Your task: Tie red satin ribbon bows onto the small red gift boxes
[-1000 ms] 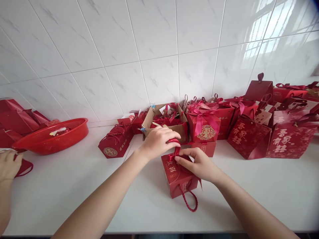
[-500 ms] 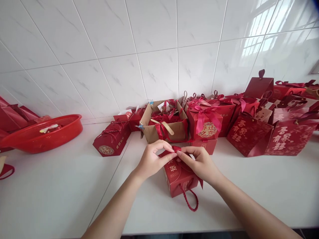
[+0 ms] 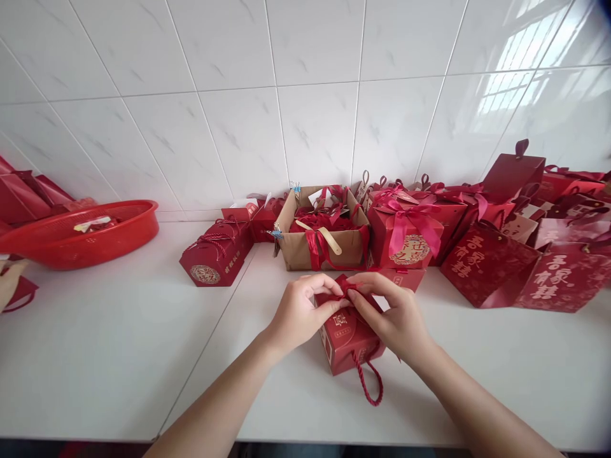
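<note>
A red gift box [image 3: 351, 346] with gold lettering lies on the white counter, its twisted rope handle [image 3: 375, 388] hanging toward me. Over the top of the box, my left hand [image 3: 303, 312] pinches a dark red ribbon [image 3: 344, 286] between thumb and fingers. My right hand [image 3: 396, 312] pinches the same ribbon from the other side, fingertips almost touching those of the left. The ribbon's exact folds are partly hidden by my fingers.
Behind the box stands a cardboard box [image 3: 305, 250] of ribbons with clips on its edge. Bow-tied red boxes [image 3: 405, 222] and gift bags [image 3: 491, 267] crowd the right. Leftward are a roped red box [image 3: 212, 254], a red plastic basket [image 3: 114, 238] and another person's hand [image 3: 10, 280].
Both hands still pinch the ribbon, with slightly shifted fingers. The view has tilted a little, and another person's hand shows more at the left edge.
</note>
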Motion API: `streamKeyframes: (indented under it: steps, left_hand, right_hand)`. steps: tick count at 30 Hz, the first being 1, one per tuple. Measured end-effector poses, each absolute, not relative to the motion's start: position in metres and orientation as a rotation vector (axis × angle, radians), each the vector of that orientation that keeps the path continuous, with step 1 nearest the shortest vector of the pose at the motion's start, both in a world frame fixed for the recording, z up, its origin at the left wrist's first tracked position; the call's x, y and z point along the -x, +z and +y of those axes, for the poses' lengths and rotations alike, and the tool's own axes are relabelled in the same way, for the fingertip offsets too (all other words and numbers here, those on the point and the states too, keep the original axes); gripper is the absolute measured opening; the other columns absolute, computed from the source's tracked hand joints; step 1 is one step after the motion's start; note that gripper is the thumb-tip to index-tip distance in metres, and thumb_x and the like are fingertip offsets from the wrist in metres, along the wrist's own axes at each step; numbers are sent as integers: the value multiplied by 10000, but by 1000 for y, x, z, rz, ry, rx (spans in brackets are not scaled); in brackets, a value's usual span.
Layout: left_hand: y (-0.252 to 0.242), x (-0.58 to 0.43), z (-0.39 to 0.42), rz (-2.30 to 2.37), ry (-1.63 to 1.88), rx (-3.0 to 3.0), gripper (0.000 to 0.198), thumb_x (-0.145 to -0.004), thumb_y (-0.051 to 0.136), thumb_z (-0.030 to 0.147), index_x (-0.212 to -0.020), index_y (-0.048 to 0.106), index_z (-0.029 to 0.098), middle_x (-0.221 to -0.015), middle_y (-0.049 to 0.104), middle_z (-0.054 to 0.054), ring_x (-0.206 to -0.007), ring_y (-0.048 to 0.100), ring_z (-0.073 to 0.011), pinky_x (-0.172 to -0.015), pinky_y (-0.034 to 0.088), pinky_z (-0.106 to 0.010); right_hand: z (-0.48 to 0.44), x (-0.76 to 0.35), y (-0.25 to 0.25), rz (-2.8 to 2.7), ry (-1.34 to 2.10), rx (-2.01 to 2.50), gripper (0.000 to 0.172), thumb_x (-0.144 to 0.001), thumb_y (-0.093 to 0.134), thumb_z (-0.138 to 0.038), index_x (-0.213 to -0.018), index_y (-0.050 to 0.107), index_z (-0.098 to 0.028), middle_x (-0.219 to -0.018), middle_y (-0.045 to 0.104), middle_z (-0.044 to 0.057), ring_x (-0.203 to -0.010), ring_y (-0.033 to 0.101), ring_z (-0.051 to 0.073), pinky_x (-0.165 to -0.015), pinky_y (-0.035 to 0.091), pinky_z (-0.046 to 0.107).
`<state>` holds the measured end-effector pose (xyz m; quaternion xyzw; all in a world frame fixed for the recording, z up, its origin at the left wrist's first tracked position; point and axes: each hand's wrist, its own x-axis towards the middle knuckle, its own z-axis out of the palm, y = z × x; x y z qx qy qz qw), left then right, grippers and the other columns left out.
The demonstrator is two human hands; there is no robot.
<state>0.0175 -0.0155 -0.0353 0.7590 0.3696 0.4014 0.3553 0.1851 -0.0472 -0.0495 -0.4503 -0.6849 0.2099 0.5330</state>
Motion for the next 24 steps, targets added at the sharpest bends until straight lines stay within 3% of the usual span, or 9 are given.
streamKeyframes:
  steps: [4, 10, 15, 19, 24]
  left_hand:
    - [-38, -15, -15, 1000, 1106, -2074, 41, -768, 666, 226, -751, 658, 190, -824, 708, -34, -842, 635, -184, -769, 511, -309]
    - [-35, -14, -16, 948, 1177, -2217, 85, -758, 640, 130, -711, 658, 199, -801, 717, -26, -855, 651, -191, -821, 495, -341]
    - [-34, -12, -15, 946, 1151, -2295, 101, -762, 637, 117, -714, 659, 202, -807, 720, -16, -853, 653, -180, -793, 493, -318]
    - [-36, -10, -9, 877, 1237, -2520, 177, -776, 589, 57, -701, 644, 208, -742, 722, 17, -742, 639, -147, -759, 465, -320]
    - [-40, -9, -3, 809, 1254, -2616, 219, -787, 529, 18, -725, 628, 204, -743, 710, 8, -713, 622, -134, -707, 476, -291]
  right_hand:
    - [-48, -190, -48, -1767, 353, 1096, 177, -879, 548, -244, -956, 706, -224, -852, 703, 43, -790, 607, 185, -696, 504, 309]
    - [-49, -200, -42, -1889, 582, 1133, 219, -885, 569, -331, -1030, 721, -272, -1006, 681, 54, -920, 615, 211, -792, 520, 335]
    - [-49, -198, -41, -1846, 622, 1213, 167, -821, 647, -258, -959, 741, -269, -934, 675, 35, -841, 624, 186, -758, 522, 306]
    - [-47, -193, -44, -1809, 518, 1252, 140, -835, 604, -226, -833, 743, -240, -840, 651, 42, -787, 599, 186, -706, 503, 310]
    - [-44, -190, -45, -1761, 545, 1283, 156, -843, 565, -276, -791, 698, -211, -891, 559, 66, -894, 547, 217, -818, 459, 374]
